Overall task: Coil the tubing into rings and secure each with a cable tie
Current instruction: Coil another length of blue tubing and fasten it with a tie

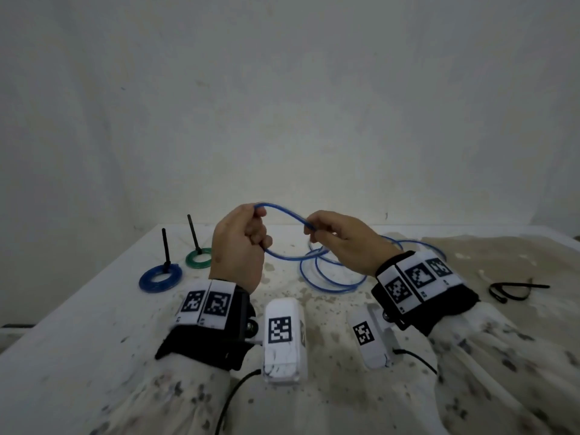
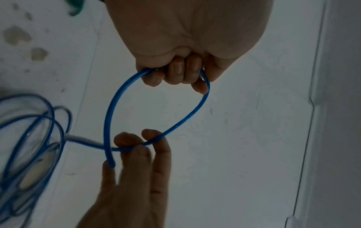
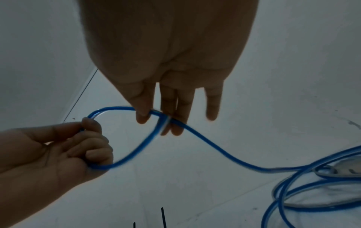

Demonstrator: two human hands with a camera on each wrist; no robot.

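Note:
A length of blue tubing is held above the table between both hands and bent into one loop. My left hand grips the loop's far side in curled fingers. My right hand pinches the spot where the tube crosses itself, between thumb and fingertips. The cut end pokes out past the right fingers. From the crossing the tube runs down to a loose heap of tubing on the table behind the right hand.
At the far left of the stained white table lie a coiled blue ring and a green ring, each with a black cable tie standing up. Loose black cable ties lie at the right. A white wall stands close behind.

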